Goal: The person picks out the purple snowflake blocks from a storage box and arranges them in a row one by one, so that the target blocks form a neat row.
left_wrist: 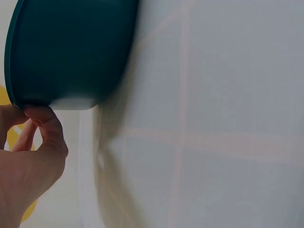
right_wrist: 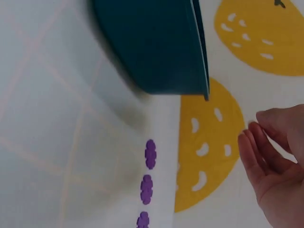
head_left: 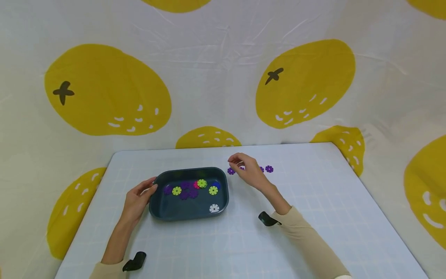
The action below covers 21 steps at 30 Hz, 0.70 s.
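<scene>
At the left, the left hand [head_left: 137, 199] pinches the short end of a tray [head_left: 177, 211] by its rim, thumb against fingers. The tray is dark teal, a glossy rounded rectangle with smooth walls, above or on the pale, faintly checked table [head_left: 324, 201]. Inside, from the left, lie a violet disc, a lime disc [head_left: 176, 190], an overlapping purple cluster [head_left: 184, 195], a pink disc partly under a second lime one, then a blue disc beside a third lime one, with a white disc [head_left: 214, 208] in the near right corner; the lime and white discs have notched edges. Right of the tray, flower-shaped purple discs [head_left: 269, 169] form a row near the table's far edge. Over them hovers the right hand [head_left: 250, 172], fingers loosely curved, thumb close to the fingertips, nothing visible between.
</scene>
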Each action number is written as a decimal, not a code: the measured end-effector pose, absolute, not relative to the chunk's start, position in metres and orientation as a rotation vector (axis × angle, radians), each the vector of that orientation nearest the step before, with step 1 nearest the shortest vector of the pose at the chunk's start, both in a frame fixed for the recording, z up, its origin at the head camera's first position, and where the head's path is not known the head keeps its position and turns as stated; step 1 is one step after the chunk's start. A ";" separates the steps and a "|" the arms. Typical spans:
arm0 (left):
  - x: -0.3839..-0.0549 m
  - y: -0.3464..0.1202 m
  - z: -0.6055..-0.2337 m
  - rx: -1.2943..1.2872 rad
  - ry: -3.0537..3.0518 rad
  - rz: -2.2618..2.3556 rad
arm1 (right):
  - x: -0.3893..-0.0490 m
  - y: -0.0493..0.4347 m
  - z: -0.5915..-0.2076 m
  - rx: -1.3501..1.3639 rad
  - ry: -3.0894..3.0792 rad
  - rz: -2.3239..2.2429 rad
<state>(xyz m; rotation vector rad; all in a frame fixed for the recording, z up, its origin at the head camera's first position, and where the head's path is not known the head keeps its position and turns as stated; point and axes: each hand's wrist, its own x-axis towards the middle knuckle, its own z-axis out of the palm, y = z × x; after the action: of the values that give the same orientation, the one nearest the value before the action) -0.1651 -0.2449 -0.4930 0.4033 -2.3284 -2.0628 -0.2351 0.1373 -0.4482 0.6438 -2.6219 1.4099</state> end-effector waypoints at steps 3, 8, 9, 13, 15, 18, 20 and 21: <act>-0.165 -0.245 -0.493 0.405 -2.336 -2.064 | -0.233 0.127 -0.446 0.707 -2.630 1.407; -0.165 -0.245 -0.493 0.402 -2.329 -2.067 | -0.230 0.111 -0.444 0.844 -2.634 1.384; -0.164 -0.245 -0.493 0.399 -2.330 -2.064 | -0.229 0.108 -0.445 0.874 -2.630 1.383; -0.164 -0.245 -0.493 0.396 -2.334 -2.052 | -0.228 0.098 -0.448 1.005 -2.606 1.359; -0.164 -0.245 -0.492 0.397 -2.341 -2.050 | -0.228 0.094 -0.450 1.061 -2.594 1.348; -0.163 -0.245 -0.492 0.400 -2.352 -2.051 | -0.226 0.087 -0.454 1.116 -2.605 1.322; -0.163 -0.245 -0.491 0.401 -2.362 -2.048 | -0.225 0.083 -0.456 1.140 -2.622 1.302; -0.163 -0.245 -0.491 0.401 -2.366 -2.047 | -0.224 0.081 -0.457 1.150 -2.629 1.294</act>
<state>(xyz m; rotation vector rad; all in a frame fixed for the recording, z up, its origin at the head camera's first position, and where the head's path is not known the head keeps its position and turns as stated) -0.1634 -0.2449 -0.4909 0.4009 -2.3663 -2.0466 -0.2240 0.0806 -0.4571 1.1497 -2.6293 1.2940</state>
